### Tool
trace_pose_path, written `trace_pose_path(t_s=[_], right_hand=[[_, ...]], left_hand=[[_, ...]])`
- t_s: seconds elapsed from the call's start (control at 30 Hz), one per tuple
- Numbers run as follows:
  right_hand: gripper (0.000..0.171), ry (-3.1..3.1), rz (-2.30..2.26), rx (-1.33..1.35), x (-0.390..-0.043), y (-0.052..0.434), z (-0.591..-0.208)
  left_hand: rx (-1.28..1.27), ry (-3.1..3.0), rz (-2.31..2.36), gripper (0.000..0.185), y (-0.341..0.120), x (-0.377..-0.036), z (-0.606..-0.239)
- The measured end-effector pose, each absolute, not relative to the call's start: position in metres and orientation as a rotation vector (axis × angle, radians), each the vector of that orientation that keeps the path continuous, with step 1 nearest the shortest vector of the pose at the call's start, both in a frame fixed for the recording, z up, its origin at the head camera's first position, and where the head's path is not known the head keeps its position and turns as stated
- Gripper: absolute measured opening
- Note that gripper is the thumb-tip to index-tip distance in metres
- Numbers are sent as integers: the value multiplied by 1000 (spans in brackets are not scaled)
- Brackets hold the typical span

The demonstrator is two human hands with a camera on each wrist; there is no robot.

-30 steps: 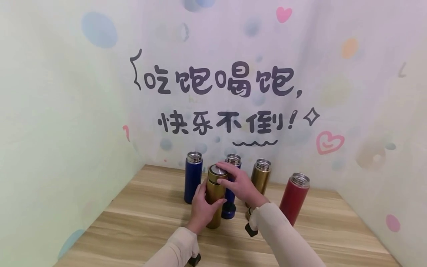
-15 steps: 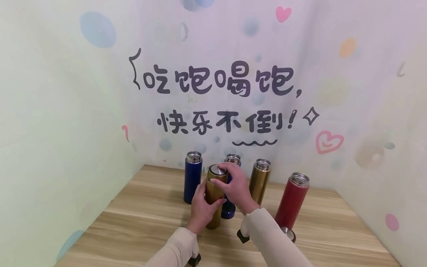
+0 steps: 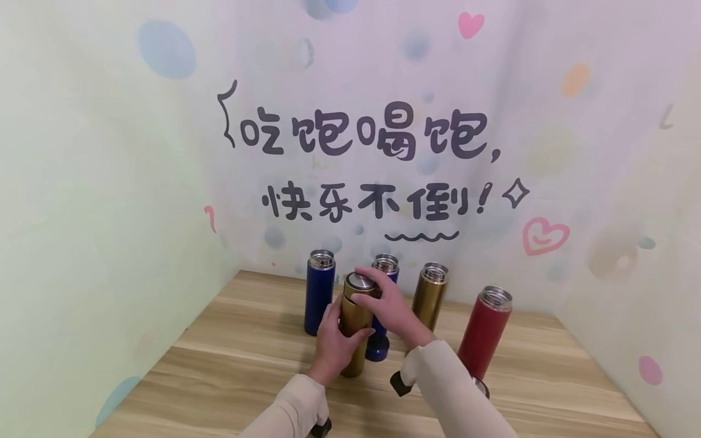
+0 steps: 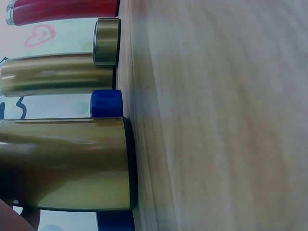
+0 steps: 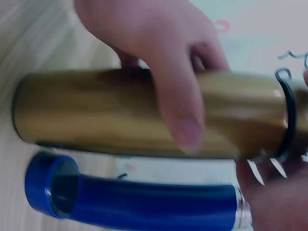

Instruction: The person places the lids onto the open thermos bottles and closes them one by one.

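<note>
A gold flask (image 3: 353,331) stands upright near the middle of the wooden table (image 3: 219,371). My left hand (image 3: 335,340) grips its body from the left, and the thumb lies across the gold flask (image 5: 96,113) in the right wrist view. My right hand (image 3: 379,299) holds the flask's silver-topped lid (image 3: 358,282) from above and the right. The left wrist view shows the base of the gold flask (image 4: 72,163) resting on the table (image 4: 216,120).
An open blue flask (image 3: 319,292) stands at the left. Behind my hands are a second blue flask (image 3: 386,265), its blue lid (image 3: 378,350), an open gold flask (image 3: 429,293) and a red flask (image 3: 484,333). A gold lid (image 4: 107,42) lies nearby. Printed walls close three sides.
My right hand has shifted its fingers around the lid and the forearm has swung slightly left. The left hand and the gold flask have stayed in place.
</note>
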State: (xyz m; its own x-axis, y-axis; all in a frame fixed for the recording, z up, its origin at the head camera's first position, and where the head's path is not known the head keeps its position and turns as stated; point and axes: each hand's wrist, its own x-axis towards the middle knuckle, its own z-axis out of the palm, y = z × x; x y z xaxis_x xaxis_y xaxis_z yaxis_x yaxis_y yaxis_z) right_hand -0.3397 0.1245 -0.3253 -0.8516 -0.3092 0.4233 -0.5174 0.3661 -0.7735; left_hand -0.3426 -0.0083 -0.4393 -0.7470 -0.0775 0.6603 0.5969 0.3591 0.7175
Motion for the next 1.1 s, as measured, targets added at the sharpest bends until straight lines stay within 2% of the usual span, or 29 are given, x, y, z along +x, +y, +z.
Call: trace_pose_path(t_s=[0.23,0.4,0.6,1.1], right_hand=[[58,-2602,1398,944,-349,143,-316],[61,-2622,1326,965,-350,149,-314],[65,-2564,1181,804,-350,143,-323],[63,-2295,839,462,-335,111,-343]], left_hand=[[-427,-2046,-1471,90,-7,-342,-441],[-449,-2014,-1458,90,-7,-343,-441],[-456,-1989,-1447,88,-8,-344,-441],[-436,-2036,-1477,87,-9,-341,-440]])
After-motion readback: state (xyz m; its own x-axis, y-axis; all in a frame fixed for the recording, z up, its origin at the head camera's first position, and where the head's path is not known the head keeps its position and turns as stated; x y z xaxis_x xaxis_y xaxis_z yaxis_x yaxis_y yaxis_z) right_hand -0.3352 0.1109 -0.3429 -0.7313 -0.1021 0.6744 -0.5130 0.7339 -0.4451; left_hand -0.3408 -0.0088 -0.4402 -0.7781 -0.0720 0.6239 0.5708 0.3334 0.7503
